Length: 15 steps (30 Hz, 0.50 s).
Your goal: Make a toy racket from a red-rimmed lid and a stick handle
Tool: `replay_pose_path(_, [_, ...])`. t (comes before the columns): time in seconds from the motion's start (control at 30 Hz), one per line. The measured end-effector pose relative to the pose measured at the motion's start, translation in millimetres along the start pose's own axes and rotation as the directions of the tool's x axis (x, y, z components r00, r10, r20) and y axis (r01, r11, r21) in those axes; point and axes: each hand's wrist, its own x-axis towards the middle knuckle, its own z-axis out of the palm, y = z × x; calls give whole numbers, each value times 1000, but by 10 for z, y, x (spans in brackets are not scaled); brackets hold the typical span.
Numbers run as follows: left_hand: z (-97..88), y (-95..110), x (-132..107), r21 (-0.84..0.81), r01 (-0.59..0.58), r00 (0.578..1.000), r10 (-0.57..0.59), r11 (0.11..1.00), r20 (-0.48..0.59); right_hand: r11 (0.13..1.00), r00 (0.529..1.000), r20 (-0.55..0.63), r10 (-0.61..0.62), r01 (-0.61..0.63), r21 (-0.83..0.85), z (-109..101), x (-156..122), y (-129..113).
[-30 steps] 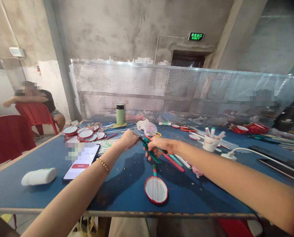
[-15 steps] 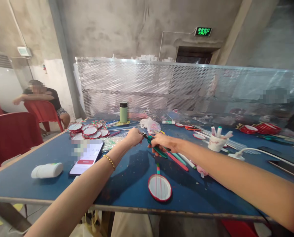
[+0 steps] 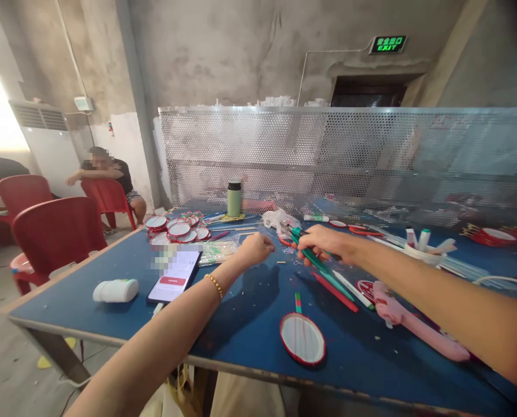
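Observation:
My right hand (image 3: 323, 242) is closed around green-handled pliers (image 3: 309, 252), jaws pointing left over the blue table (image 3: 241, 324). My left hand (image 3: 257, 248) is curled into a loose fist just left of the jaws, a small gap between them; whatever it pinches is too small to make out. A gold bead bracelet sits on my left wrist. Nearer me lies a round red-rimmed white paddle (image 3: 302, 339) with a striped handle. Red and green sticks (image 3: 337, 289) lie under my right forearm.
A phone (image 3: 175, 275) and a white oblong case (image 3: 116, 290) lie at left. Stacked red-rimmed discs (image 3: 178, 229), a green flask (image 3: 234, 198), a pink glue gun (image 3: 415, 323), a paper cup of tubes (image 3: 421, 246). Perforated metal screen behind. Red chairs (image 3: 58, 231) and a seated person at left.
The view has swung left and the table sits further right. My hands have come slightly apart; the pliers' jaws no longer meet my left fingers.

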Motion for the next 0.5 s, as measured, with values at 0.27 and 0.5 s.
replay_pose_path(0.27, [-227, 121, 444, 99, -20, 999, 24, 995, -44, 986, 935, -354, -16, -45, -163, -692, 161, 46])
replay_pose_path(0.5, [-316, 3, 813, 244, 5, 1000, 1, 970, -28, 871, 892, -444, 84, -282, -402, -901, 530, 522])
